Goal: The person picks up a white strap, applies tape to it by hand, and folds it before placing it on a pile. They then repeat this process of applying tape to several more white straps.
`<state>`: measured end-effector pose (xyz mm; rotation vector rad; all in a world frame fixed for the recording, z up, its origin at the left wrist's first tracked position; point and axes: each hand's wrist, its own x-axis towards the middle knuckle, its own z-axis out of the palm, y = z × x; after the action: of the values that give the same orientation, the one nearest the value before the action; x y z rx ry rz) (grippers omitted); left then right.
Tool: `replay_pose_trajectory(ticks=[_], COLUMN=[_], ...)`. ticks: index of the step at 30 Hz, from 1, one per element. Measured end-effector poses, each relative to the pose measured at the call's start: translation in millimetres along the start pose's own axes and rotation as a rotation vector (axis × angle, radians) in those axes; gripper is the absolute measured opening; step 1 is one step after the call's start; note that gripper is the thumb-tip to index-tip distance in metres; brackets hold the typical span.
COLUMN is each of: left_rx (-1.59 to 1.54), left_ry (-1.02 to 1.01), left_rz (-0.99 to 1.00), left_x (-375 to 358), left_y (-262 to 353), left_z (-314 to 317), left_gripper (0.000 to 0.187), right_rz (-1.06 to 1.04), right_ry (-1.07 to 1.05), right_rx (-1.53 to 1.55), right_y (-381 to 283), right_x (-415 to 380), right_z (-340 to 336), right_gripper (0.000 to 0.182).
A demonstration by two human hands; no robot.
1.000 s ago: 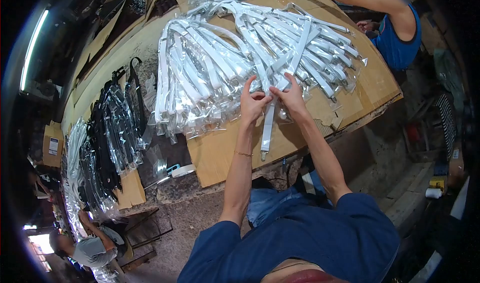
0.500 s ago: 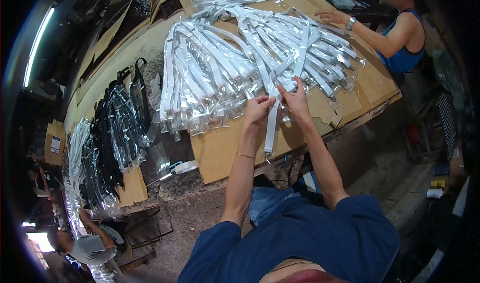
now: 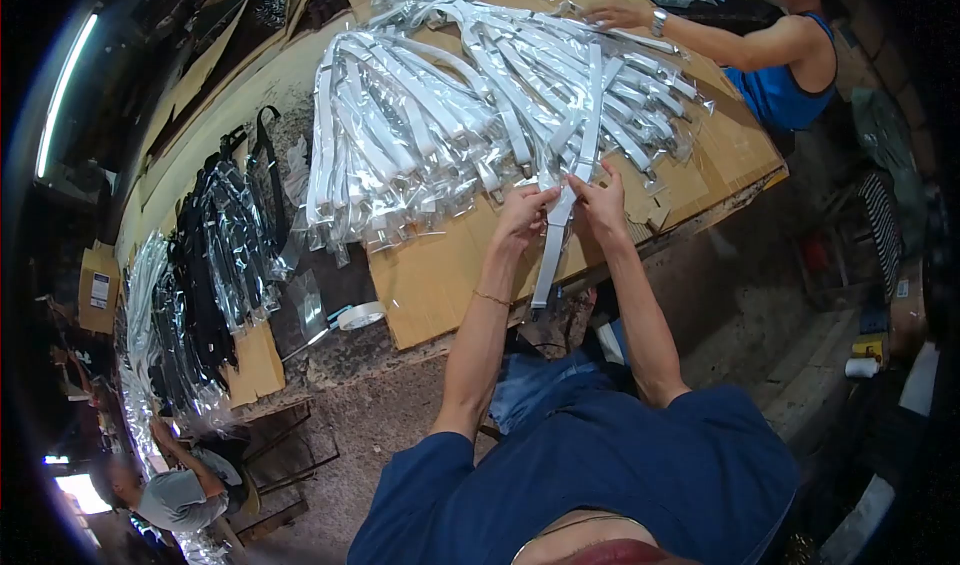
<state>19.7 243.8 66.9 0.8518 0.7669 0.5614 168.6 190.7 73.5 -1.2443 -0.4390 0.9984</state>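
White suspenders (image 3: 552,250) run from the front of the pile down past the cardboard's near edge, their lower end hanging with a dark clip. My left hand (image 3: 522,215) pinches them from the left, thumb and fingers closed at the point where the straps meet. From the other side my right hand (image 3: 601,205) grips the same junction, its thumb against the strap and some fingers raised. One long strap slants up from my hands over the pile. Beyond lies a heap of white suspenders in clear plastic bags (image 3: 395,130), with metal clips at their ends.
Cardboard (image 3: 440,300) covers the table under the pile. To the left are bagged black suspenders (image 3: 215,255), a tape roll (image 3: 361,315) and a pen-like tool. A co-worker's hand (image 3: 615,17) reaches over the far right of the pile. Another person (image 3: 185,495) works at lower left.
The view has shifted slightly. My right hand has come down along the suspenders, and the crossing straps now lie closer together. The co-worker's arm reaches farther left across the pile.
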Motion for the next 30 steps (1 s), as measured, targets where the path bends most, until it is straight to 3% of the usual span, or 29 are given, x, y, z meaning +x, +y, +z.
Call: replay_pose_trajectory(ticks=[6, 8, 9, 11, 12, 14, 15, 17, 18, 19, 20, 21, 23, 24, 25, 27, 28, 30], left_rx=[-0.197, -0.166, -0.134, -0.214, -0.294, -0.352, -0.403, -0.344, -0.43, -0.512, -0.554, -0.553, 0.262, 0.571, 0.727, 0.808, 0.81, 0.696], left_ry=[0.048, 0.065, 0.084, 0.119, 0.146, 0.093, 0.045, -0.03, -0.184, -0.333, -0.165, -0.167, 0.186, 0.351, 0.505, 0.522, 0.53, 0.39], left_rz=[-0.004, 0.045, 0.088, 0.168, 0.235, 0.246, 0.246, 0.26, 0.267, 0.268, 0.317, 0.325, 0.575, 0.716, 0.76, 1.143, 1.158, 1.359], left_x=[-28.0, -31.9, -33.0, -37.9, -43.3, -56.8, -60.7, -61.8, -63.2, -66.2, -81.7, -97.3, -123.2, -116.1, -131.4, -142.5, -144.0, -146.8], left_y=[11.0, 13.9, 16.4, 30.7, 41.3, 67.6, 77.1, 93.5, 104.6, 111.2, 128.3, 142.8, 167.0, 171.8, 183.6, 196.8, 206.0, 230.3], left_z=[29.1, 28.9, 27.8, 38.9, 48.9, 69.9, 77.3, 78.8, 72.8, 69.2, 87.5, 94.1, 92.5, 78.9, 86.3, 98.1, 103.9, 116.4], left_gripper=[0.022, 0.023, 0.025, 0.026, 0.028, 0.029, 0.03, 0.036, 0.036, 0.037, 0.042, 0.042, 0.05, 0.058, 0.045, 0.034, 0.034, 0.039], right_rz=[-0.031, -0.061, -0.068, -0.862, -0.874, -1.219, -1.234, -1.481, -1.528, -1.538, -1.609, -1.677, -1.328, -1.282, -1.235, -1.026, -1.04, -1.351], right_ry=[-0.107, -0.069, -0.077, -0.016, -0.019, -0.258, -0.248, -0.353, -0.37, -0.375, -0.264, -0.148, -0.311, -0.268, -0.225, -0.526, -0.534, -0.33], right_rx=[0.044, -0.361, -0.361, -0.899, -0.902, -1.023, -1.035, -0.89, -0.832, -0.827, -0.8, -0.772, -0.48, -0.549, -0.613, -0.506, -0.499, -0.511], right_y=[-17.1, -34.2, -47.9, -74.5, -77.4, -84.4, -90.5, -105.0, -121.8, -136.8, -152.8, -172.3, -228.6, -252.8, -275.8, -323.5, -339.7, -364.3], right_x=[-13.1, -20.2, -32.0, -63.6, -75.5, -95.0, -98.1, -100.1, -104.4, -105.4, -102.7, -100.0, -101.8, -96.7, -90.1, -74.5, -79.4, -98.8], right_z=[-8.8, -15.0, -16.0, -18.5, -17.6, -12.3, -9.7, -0.5, 7.6, 15.1, 23.5, 32.5, 60.0, 67.1, 75.2, 97.4, 109.7, 136.7], right_gripper=[0.081, 0.072, 0.072, 0.061, 0.061, 0.056, 0.056, 0.054, 0.048, 0.048, 0.044, 0.04, 0.028, 0.022, 0.017, 0.029, 0.029, 0.029])
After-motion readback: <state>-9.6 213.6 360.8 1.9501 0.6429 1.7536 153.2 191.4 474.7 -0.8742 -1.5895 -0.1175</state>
